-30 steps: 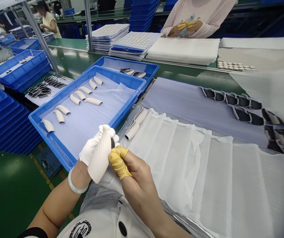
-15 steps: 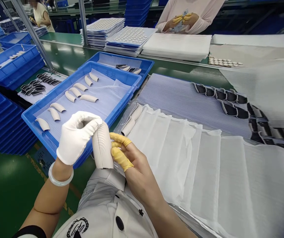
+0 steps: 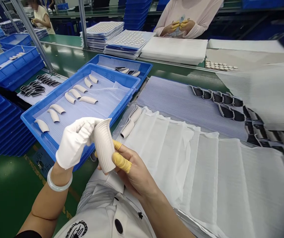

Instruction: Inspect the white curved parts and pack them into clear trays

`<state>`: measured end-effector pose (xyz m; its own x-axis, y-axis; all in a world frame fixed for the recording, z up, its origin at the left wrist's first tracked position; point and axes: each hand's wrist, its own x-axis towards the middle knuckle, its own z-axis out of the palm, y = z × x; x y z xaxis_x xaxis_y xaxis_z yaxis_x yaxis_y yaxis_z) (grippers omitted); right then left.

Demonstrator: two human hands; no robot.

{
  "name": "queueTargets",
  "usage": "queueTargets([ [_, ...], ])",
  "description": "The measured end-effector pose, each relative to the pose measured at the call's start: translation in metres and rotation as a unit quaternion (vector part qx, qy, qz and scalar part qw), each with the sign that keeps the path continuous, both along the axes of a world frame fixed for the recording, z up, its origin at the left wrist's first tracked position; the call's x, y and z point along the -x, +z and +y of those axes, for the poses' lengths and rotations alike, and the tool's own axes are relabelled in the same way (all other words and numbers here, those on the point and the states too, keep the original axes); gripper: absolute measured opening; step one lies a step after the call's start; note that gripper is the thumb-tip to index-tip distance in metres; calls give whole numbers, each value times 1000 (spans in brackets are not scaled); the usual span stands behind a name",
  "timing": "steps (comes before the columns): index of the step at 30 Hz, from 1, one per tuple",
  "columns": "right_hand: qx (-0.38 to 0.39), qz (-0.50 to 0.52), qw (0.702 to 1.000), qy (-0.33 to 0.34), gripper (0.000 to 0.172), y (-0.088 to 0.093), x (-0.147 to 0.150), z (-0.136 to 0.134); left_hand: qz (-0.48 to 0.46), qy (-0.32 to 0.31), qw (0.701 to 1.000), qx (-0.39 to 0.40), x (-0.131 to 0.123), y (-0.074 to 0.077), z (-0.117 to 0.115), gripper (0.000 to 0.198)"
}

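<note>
Between my hands, above my lap, is a curved, ribbed cream-coloured shell piece (image 3: 104, 145), its flared end up and to the right. My left hand (image 3: 76, 142), in a white glove, pinches it near the upper end. Bare except for yellow finger cots, my right hand (image 3: 129, 168) grips its lower part with the thumb in front and fingers behind. Several similar cream pieces (image 3: 88, 99) lie spread on a pale liner in the blue tray (image 3: 30, 124) just beyond my left hand.
White wrapping sheets (image 3: 181, 165) cover the bench at right, beside two wrapped cream pieces (image 3: 127, 129). Dark-lined pieces (image 3: 227, 110) stand in rows farther right. Stacked blue trays (image 3: 3, 129) rise at left. A co-worker (image 3: 183, 19) sits across the bench behind stacked sheets (image 3: 174, 49).
The shell piece has been turned and tilted, so its flared upper end now shows. My right fingers have shifted from its side to wrap behind it.
</note>
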<state>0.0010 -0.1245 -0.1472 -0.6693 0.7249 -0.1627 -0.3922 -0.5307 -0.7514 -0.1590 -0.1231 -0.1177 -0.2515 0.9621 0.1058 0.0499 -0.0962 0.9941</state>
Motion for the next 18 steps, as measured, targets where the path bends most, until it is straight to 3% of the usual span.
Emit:
queueTargets([
  [5,-27,-19,999,-10,51,-3,0,-1,33,22,998,-45,-6,0,-2,26],
  [7,-36,-18,999,4,49,-5,0,-1,22,43,998,-50,-7,0,-1,18],
  [10,-22,16,999,41,46,-5,0,-2,-12,48,998,-36,-6,0,1,22],
  [14,1,61,997,54,42,-4,0,-2,-37,24,999,3,-3,-3,1,26],
  [18,9,72,997,39,42,-5,0,0,5,-38,999,-20,-2,-1,-4,31],
])
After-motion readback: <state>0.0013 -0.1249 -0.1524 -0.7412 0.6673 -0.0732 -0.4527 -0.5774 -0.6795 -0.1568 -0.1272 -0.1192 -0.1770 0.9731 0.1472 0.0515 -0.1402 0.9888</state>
